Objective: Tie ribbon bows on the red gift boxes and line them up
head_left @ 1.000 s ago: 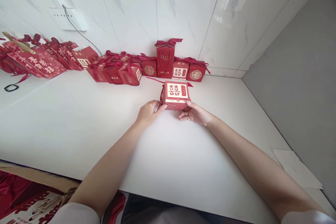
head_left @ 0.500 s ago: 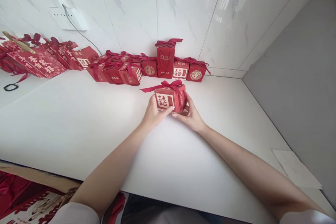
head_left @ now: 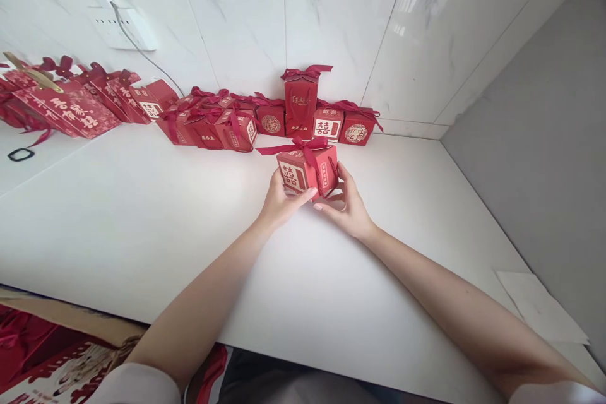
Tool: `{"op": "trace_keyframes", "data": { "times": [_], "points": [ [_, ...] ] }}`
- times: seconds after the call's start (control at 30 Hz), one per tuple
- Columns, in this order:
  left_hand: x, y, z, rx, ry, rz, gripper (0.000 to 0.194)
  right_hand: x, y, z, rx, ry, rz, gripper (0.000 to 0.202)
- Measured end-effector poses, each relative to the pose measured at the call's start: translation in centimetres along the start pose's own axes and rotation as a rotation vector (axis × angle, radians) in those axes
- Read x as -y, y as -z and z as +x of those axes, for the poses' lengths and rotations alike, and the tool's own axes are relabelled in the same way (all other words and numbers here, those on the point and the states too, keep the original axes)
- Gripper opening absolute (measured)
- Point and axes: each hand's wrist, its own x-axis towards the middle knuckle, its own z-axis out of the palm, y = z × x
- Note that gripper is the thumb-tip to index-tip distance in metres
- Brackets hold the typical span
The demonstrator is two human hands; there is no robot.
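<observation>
A red gift box [head_left: 326, 170] with a dark red ribbon bow on top is held between my two hands over the white counter. Its left face carries a white panel with a red double-happiness character, and a side face with a cord handle is turned toward me. My left hand [head_left: 279, 203] grips the box at the left and near bottom edge, thumb across the front corner. Around the right side curl the fingers of my right hand [head_left: 349, 205], its thumb close to the near bottom corner. Fingertips behind the box are hidden.
Along the tiled wall stand several red gift boxes [head_left: 271, 121], one taller box [head_left: 302, 104] among them. Red gift bags [head_left: 71, 107] lean at the left, near a black loop [head_left: 21, 154]. Paper [head_left: 540, 306] lies at right; an open carton [head_left: 95, 323] is at lower left.
The gift box has been turned in my hands, so its cord-handled side now shows more and the double-happiness face less. My right hand's fingers have spread a little along the side.
</observation>
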Motion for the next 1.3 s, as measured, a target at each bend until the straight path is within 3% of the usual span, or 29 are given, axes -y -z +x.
{"op": "trace_keyframes", "data": {
  "times": [0.13,0.23,0.4,0.53,1.0,1.17,1.3],
  "points": [
    [0.5,0.8,0.7,-0.029,-0.036,-0.095,0.071,-0.3,0.5,0.4,-0.038,-0.282,0.233,0.073],
    [0.9,1.0,0.9,0.005,0.033,-0.128,0.064,-0.2,0.9,0.8,-0.031,-0.377,0.337,0.062],
    [1.5,0.7,0.8,0.127,0.114,-0.318,0.062,0.3,1.3,0.9,0.140,-0.377,0.458,0.057],
    [1.7,0.9,0.9,0.158,0.162,-0.434,0.057,0.3,1.1,0.8,0.216,-0.332,0.460,0.069],
    [2.0,1.2,1.1,0.163,0.185,-0.362,0.054,-0.6,1.1,1.1,0.142,-0.362,0.449,0.078],
    [1.8,1.0,0.8,0.056,0.062,-0.266,0.054,-0.9,0.7,1.2,0.034,-0.353,0.385,0.080],
    [1.8,0.7,0.6,0.053,-0.130,-0.211,0.073,-0.7,0.6,1.1,0.083,-0.279,0.345,0.060]
  ]
}}
